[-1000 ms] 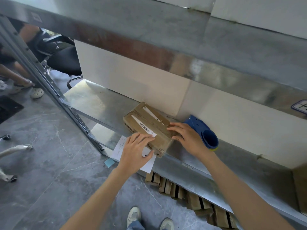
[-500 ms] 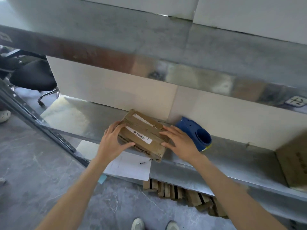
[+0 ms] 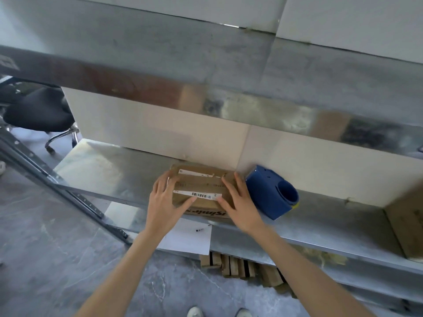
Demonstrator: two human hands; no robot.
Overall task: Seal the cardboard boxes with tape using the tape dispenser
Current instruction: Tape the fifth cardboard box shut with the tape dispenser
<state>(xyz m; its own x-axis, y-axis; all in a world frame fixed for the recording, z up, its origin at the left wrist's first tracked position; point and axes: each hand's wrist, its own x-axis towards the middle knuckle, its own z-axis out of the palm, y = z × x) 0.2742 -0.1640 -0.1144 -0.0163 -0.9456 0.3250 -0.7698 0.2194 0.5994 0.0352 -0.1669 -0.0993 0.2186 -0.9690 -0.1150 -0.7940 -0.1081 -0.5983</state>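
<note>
1. The left grip (image 3: 163, 202) and right grip (image 3: 240, 202) cover both ends of the cardboard box (image 3: 199, 184).
2. The label (image 3: 201, 195) print is too small to read.
3. A second box (image 3: 407, 225) is cut by the right edge; shoes (image 3: 194, 312) by the bottom edge.

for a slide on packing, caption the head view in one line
Left hand and right hand rest on a small brown cardboard box on a metal shelf, blue plastic tape dispenser beside it.
</note>
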